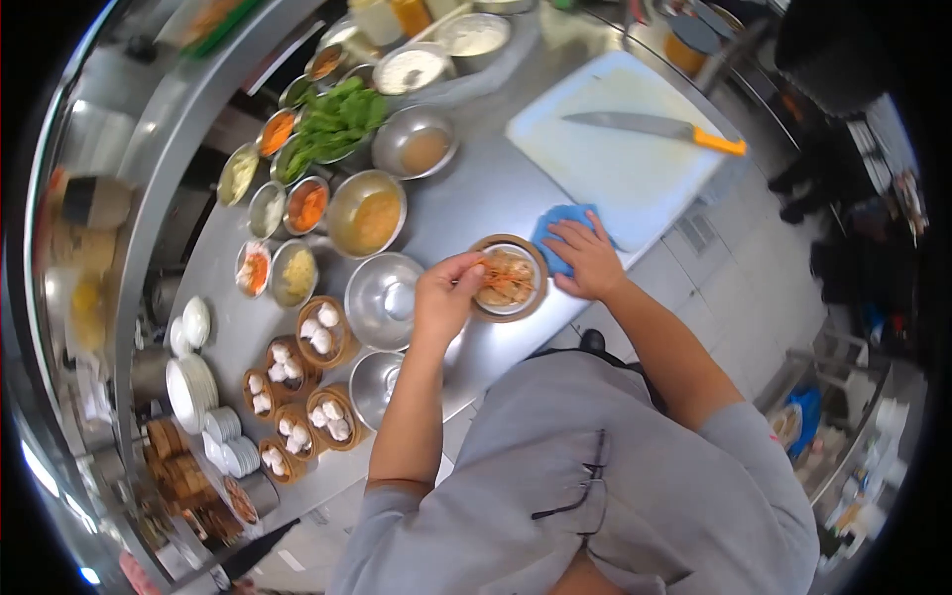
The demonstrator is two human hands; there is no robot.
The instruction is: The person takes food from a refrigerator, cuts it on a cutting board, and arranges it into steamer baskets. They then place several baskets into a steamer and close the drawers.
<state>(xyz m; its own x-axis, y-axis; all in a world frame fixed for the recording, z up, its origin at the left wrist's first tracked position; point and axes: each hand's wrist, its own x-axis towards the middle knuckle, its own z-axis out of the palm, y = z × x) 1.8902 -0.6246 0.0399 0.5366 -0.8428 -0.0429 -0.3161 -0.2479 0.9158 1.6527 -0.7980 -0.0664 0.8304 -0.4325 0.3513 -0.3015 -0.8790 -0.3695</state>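
My left hand (448,296) has its fingertips pinched on thin orange shreds (492,278), which look like carrot. It is at the left side of a small white bowl (536,288) sitting in a round bamboo steamer (511,318). Pale brownish food (511,295) fills the bowl, with more shreds on top. To the right, my right hand (587,260) lies with fingers stretched out over a folded blue cloth (551,224), beside the steamer. Two metal mixing bowls (382,297) stand left of my left hand.
A white cutting board (605,164) holds a yellow-handled knife (650,127). Leafy greens (342,119) and several metal bowls of ingredients line the counter's far left. Several bamboo steamers with white buns (332,416) and stacked white plates (190,394) stand at near left.
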